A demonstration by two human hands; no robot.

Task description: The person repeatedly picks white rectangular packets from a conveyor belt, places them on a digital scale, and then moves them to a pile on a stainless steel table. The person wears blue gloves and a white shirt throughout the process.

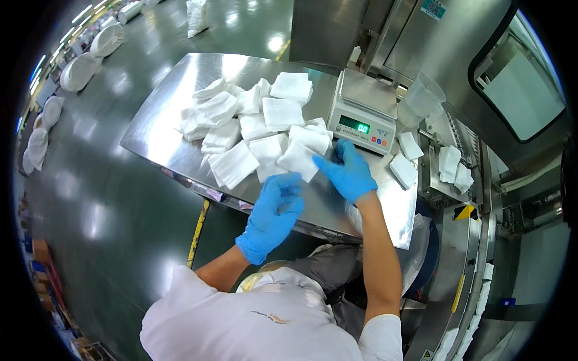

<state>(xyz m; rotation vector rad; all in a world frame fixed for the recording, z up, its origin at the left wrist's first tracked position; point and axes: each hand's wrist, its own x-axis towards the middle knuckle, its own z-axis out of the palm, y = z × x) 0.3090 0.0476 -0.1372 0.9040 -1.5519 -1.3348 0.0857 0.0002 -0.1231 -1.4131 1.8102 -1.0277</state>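
Blue gloves cover both of my hands. My left hand hovers at the table's near edge, its fingers loosely bent, with nothing visible in it. My right hand is open, thumb and forefinger spread apart. Its thumb tip is at the corner of a white folded pad stack; whether it touches cannot be made out. Many more stacks of white pads lie heaped to the left and beyond. Just past my right hand stands an electronic scale with a lit green display and a bare weighing plate.
The pads and scale rest on a steel table. Right of the scale are a clear plastic jug and loose pads. More pads sit on a machine's conveyor. A steel machine housing rises behind. White sacks line the far-left floor.
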